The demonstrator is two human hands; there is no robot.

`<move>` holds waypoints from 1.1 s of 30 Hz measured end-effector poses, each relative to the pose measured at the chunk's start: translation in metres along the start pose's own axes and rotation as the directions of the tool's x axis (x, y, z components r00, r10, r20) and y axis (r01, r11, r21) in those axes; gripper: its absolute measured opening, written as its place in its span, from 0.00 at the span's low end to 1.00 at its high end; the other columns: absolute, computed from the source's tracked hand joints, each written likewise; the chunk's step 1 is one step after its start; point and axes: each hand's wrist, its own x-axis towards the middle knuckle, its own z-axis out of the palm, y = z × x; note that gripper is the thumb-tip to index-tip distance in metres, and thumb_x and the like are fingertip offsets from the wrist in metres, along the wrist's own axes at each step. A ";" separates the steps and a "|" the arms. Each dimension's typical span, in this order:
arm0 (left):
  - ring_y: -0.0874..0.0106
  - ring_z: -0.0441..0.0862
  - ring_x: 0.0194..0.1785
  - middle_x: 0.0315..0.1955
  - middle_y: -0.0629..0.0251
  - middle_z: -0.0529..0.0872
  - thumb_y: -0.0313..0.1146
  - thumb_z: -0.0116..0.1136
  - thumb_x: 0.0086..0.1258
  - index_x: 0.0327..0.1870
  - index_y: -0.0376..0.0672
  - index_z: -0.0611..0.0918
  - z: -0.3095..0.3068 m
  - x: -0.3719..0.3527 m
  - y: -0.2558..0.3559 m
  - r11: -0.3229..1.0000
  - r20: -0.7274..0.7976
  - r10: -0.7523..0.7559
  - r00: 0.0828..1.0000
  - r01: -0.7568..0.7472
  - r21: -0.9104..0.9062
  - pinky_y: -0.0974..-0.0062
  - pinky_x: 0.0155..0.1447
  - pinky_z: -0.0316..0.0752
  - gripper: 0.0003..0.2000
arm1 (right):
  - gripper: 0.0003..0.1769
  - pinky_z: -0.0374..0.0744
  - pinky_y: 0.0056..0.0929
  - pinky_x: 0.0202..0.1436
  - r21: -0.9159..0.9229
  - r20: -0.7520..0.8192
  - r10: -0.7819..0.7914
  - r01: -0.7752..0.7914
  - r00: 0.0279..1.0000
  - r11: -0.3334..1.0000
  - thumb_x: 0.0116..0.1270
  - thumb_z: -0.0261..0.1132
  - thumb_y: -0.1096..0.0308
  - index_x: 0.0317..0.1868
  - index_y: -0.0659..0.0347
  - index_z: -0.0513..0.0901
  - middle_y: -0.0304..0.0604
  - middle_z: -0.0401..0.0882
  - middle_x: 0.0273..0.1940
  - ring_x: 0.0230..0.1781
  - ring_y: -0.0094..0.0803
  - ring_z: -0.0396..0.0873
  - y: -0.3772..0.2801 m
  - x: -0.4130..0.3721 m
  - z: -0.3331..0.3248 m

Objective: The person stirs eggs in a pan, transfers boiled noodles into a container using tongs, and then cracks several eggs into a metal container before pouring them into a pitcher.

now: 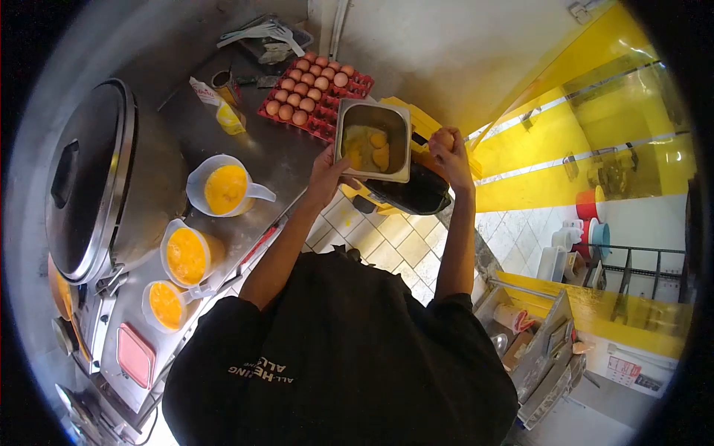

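Note:
My left hand (327, 175) grips the near left corner of a rectangular metal pan (374, 104). Several raw egg yolks (379, 155) lie in clear egg white on its bottom. To the right of the pan, my right hand (454, 160) is raised with its fingers closed around a brown egg (443, 139). Beneath the pan and between my hands is a black bin opening (416, 186) with a yellow frame. A red egg tray (321, 117), partly filled with brown eggs (294, 99), sits on the counter just beyond the pan.
Three plastic pitchers of orange-yellow egg liquid (225, 189) line the metal counter (256, 167) on my left. Behind them stands a large lidded steel pot (152, 178). A yellow-and-white carton (229, 119) and a can (225, 83) are near the tray. An open drawer (547, 346) is at right.

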 end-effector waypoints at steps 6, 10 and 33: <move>0.62 0.88 0.34 0.46 0.52 0.84 0.23 0.50 0.72 0.59 0.35 0.70 -0.024 -0.049 -0.001 0.998 -0.088 -0.060 0.994 0.061 0.010 0.70 0.28 0.87 0.15 | 0.26 0.81 0.29 0.42 -0.644 -0.191 -0.049 -0.088 0.980 0.760 0.55 0.78 0.59 0.48 0.65 0.81 0.45 0.83 0.40 0.39 0.32 0.83 0.061 0.021 -0.004; 0.62 0.88 0.35 0.46 0.52 0.84 0.22 0.50 0.71 0.59 0.35 0.69 -0.040 -0.091 -0.006 0.990 -0.221 -0.138 0.965 0.142 0.000 0.70 0.27 0.86 0.16 | 0.24 0.80 0.34 0.46 -0.753 -0.049 -0.230 0.115 0.972 0.648 0.55 0.78 0.59 0.46 0.66 0.81 0.47 0.83 0.40 0.39 0.35 0.83 0.098 0.058 0.025; 0.67 0.87 0.38 0.46 0.58 0.84 0.22 0.51 0.72 0.60 0.36 0.71 -0.064 -0.121 0.019 0.981 -0.225 -0.193 0.955 0.184 -0.063 0.68 0.30 0.88 0.17 | 0.27 0.77 0.43 0.54 -0.922 0.192 -0.200 0.246 0.961 0.300 0.63 0.70 0.57 0.60 0.60 0.77 0.54 0.77 0.56 0.52 0.49 0.79 0.158 0.259 0.138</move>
